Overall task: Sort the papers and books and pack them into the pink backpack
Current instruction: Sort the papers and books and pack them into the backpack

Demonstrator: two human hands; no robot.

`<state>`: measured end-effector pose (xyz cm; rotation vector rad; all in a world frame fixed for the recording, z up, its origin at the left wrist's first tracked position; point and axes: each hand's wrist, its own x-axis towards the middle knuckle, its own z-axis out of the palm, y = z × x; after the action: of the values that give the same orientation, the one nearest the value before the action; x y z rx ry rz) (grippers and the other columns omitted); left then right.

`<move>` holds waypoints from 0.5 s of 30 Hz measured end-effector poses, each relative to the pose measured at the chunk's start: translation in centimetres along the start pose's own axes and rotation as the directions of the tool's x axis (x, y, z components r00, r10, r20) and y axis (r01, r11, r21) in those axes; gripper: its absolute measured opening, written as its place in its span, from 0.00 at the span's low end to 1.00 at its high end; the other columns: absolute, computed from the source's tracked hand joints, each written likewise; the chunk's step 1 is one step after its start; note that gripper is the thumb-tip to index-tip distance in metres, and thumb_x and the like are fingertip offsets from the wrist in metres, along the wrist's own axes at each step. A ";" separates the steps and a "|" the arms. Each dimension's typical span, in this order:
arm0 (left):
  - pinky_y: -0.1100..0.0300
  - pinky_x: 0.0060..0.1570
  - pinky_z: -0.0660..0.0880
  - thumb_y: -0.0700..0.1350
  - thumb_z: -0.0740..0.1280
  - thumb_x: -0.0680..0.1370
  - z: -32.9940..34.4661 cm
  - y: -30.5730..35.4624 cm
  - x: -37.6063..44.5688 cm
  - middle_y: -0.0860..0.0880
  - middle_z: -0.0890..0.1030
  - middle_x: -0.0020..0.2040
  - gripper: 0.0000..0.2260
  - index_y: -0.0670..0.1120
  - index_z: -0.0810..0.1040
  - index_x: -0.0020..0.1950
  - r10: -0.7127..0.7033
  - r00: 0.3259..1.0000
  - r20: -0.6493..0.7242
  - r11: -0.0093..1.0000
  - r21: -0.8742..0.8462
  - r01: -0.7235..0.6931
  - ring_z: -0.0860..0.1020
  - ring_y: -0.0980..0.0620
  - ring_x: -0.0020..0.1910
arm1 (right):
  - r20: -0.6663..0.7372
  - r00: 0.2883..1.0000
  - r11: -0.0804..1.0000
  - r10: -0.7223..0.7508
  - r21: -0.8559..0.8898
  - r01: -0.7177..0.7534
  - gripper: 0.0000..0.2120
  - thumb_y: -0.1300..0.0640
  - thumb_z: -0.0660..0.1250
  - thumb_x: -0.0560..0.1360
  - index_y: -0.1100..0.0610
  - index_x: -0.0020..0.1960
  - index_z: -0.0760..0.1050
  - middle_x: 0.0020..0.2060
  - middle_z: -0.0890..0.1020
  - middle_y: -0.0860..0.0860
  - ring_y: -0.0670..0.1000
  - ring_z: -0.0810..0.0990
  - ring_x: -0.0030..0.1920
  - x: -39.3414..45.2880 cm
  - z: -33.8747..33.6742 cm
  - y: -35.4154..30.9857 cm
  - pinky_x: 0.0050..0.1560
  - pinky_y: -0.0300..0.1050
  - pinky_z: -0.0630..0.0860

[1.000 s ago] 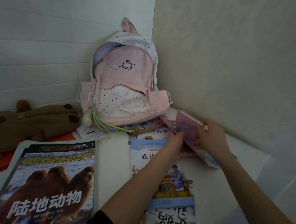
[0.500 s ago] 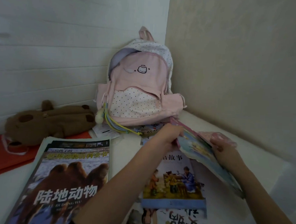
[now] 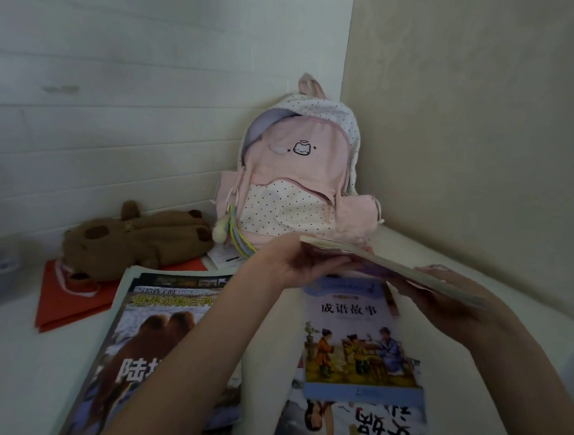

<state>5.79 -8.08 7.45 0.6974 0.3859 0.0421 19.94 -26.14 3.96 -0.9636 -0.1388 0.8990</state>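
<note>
Head view. Both hands hold a thin book (image 3: 396, 268) above the table (image 3: 15, 369), just in front of the pink backpack (image 3: 294, 184). The left hand (image 3: 296, 264) grips the book's far-left end, fingers under it and thumb on its upper edge. The right hand (image 3: 453, 309) supports the near-right end from below; its fingertips are hidden by the book. The hands are apart, one at each end.

Orientation: the book is seen almost edge-on and close to level. Its long axis runs from upper left, near the backpack's base, to lower right. The page edge faces the camera.

Risks:
- The book appears thin and flexible. Held only at its ends, it may sag or fan open, and any loose sheets could slip out.
- The backpack stands upright in the wall corner with its top compartment open. The opening sits above the book's present height, so the book must probably be raised and turned on end. A corner catching on the zip edge could tip the bag.
- The storybook (image 3: 362, 337) and the camel book (image 3: 159, 343) lie directly below. A dropped book would disturb these piles.
</note>
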 end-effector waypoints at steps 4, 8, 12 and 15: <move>0.63 0.28 0.79 0.33 0.56 0.77 -2.9 1.6 -3.2 0.38 0.83 0.37 0.11 0.32 0.77 0.45 0.091 0.992 -0.085 0.962 0.265 -0.065 0.84 0.43 0.36 | -0.058 0.995 0.991 0.086 -0.095 -0.092 0.04 0.65 0.65 0.74 0.67 0.46 0.75 0.37 0.81 0.60 0.52 0.82 0.34 -0.5 2.6 1.2 0.30 0.41 0.81; 0.61 0.30 0.79 0.38 0.63 0.76 -7.4 3.6 -9.1 0.41 0.85 0.40 0.08 0.36 0.76 0.52 0.150 0.965 -0.214 0.767 0.642 0.023 0.83 0.49 0.34 | 0.133 0.952 0.844 0.275 -0.508 -0.173 0.08 0.62 0.64 0.76 0.65 0.53 0.76 0.37 0.85 0.59 0.54 0.84 0.32 -1.7 5.4 4.6 0.27 0.43 0.79; 0.61 0.28 0.76 0.48 0.74 0.69 -12.9 4.8 -14.4 0.44 0.85 0.43 0.21 0.43 0.76 0.59 0.199 0.919 -0.342 0.503 0.840 0.204 0.81 0.52 0.32 | 0.387 0.894 0.734 0.226 -0.671 0.105 0.19 0.62 0.65 0.77 0.47 0.66 0.69 0.56 0.82 0.51 0.55 0.83 0.51 -1.1 9.1 9.3 0.45 0.50 0.82; 0.66 0.24 0.70 0.50 0.72 0.72 -16.5 4.0 -17.0 0.49 0.83 0.34 0.16 0.48 0.76 0.57 0.271 0.811 -0.518 0.381 0.832 0.404 0.75 0.56 0.25 | 0.504 0.833 0.522 0.227 -0.785 0.333 0.25 0.56 0.65 0.78 0.27 0.55 0.59 0.58 0.77 0.46 0.48 0.81 0.48 -0.8 11.7 12.2 0.36 0.41 0.81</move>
<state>-15.59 2.40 4.10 1.8629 1.1075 -0.0608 6.52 -16.05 1.85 -1.5777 -1.2432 1.0377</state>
